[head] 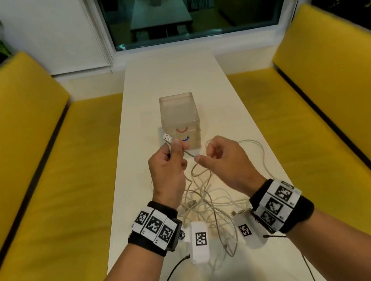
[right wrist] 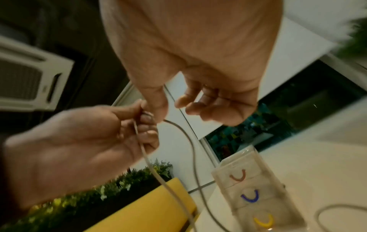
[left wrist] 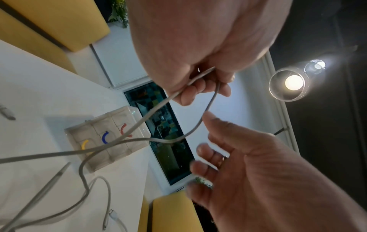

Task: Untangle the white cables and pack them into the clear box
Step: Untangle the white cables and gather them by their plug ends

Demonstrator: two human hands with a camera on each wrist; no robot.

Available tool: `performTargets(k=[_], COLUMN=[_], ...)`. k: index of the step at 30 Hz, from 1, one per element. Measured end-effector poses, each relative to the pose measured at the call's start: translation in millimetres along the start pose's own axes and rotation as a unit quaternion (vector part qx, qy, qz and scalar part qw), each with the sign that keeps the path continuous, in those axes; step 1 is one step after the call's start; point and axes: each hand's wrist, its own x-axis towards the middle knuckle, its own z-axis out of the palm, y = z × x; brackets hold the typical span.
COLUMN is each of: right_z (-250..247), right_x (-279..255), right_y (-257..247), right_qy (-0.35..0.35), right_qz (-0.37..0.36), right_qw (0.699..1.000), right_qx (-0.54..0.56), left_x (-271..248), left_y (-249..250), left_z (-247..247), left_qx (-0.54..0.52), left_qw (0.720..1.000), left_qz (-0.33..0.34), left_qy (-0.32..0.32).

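Observation:
A clear box (head: 178,114) with red, blue and yellow curved handles on its front stands mid-table; it also shows as the box (left wrist: 119,119) and box (right wrist: 276,185). My left hand (head: 173,149) is raised just before it and grips a white cable just behind its USB plug (head: 167,137). In the left wrist view my left hand (left wrist: 200,87) has its fingers curled round that cable (left wrist: 158,105). My right hand (head: 203,153) hovers beside it, fingers loosely curled and holding nothing, thumb tip against the hanging cable. A tangle of white cables (head: 204,196) lies under both wrists.
The narrow white table (head: 168,79) runs away from me between two yellow benches (head: 35,166) (head: 336,113). A dark window (head: 193,7) closes the far end. Loose cable loops (head: 255,150) spread right of the box. Thin black cords (head: 171,276) trail from my wrists.

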Motion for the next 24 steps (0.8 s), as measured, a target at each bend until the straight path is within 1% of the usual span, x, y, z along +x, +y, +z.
performTargets(k=[1,2,3,4,6,9,10,12,15,17,19,21,22,24], right_z=[2,5,8,10,5,-7,-10,-16,-28,-38,-47,-49,-48,-42], right_x=[-1,-2,-1,0,5,8,8,14,25,30,32,31,29,27], right_y=[1,1,2,3,3,2,2,9,29,46,55,54,49,36], right_qy=[-0.01,-0.046,-0.084,-0.108,-0.12,-0.169,-0.176,-0.161,-0.134,-0.095,-0.041,0.004,0.012,-0.01], right_qz=[-0.047,-0.078,-0.09,-0.087,-0.069,-0.035,-0.028,-0.029,-0.029,-0.003,0.019,0.029,0.033,0.048], right_qw=[0.998,0.995,0.992,0.99,0.989,0.982,0.981,0.986,0.99,0.994,0.998,0.999,0.999,0.998], right_qx=[-0.03,-0.046,-0.035,0.001,0.053,0.076,0.076,0.043,-0.027,-0.049,-0.051,-0.036,-0.022,0.029], left_x=[0,0,1,1,4,8,10,16,28,36,41,40,39,32], left_y=[1,2,2,2,2,9,13,22,44,59,68,69,65,55], left_z=[1,2,3,3,1,-7,-10,-16,-30,-43,-54,-57,-56,-48], left_qx=[-0.005,-0.008,-0.009,-0.012,-0.025,-0.079,-0.094,-0.109,-0.106,-0.107,-0.11,-0.092,-0.068,0.007], left_qw=[1.0,1.0,1.0,1.0,1.0,0.996,0.995,0.993,0.991,0.987,0.984,0.986,0.99,0.997], left_qz=[-0.006,-0.009,-0.009,-0.007,-0.004,-0.028,-0.034,-0.026,0.005,0.035,0.052,0.051,0.045,0.029], left_qy=[-0.002,-0.004,-0.005,-0.005,-0.004,0.001,0.005,0.026,0.081,0.113,0.131,0.128,0.116,0.068])
